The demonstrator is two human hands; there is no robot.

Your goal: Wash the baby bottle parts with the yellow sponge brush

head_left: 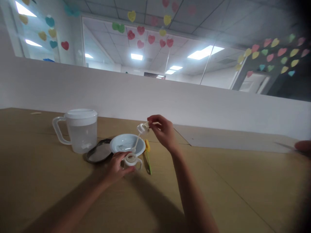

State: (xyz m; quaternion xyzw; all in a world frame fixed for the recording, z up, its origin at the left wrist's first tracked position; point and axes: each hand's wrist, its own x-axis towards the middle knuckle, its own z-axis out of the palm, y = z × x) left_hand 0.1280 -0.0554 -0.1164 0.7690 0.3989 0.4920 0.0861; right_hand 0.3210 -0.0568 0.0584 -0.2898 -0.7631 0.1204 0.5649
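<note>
My left hand grips a small white two-handled cup standing on the brown table. My right hand is raised above it and pinches the cup's white lid piece, from which a thin straw hangs down toward the cup. Just behind the cup sits a pale blue bowl.
A clear lidded pitcher with water stands at the left, with a dark round tray beside it. A green-handled brush with a yellow tip lies right of the bowl. A white wall runs behind. Another person's fingers show at the right edge.
</note>
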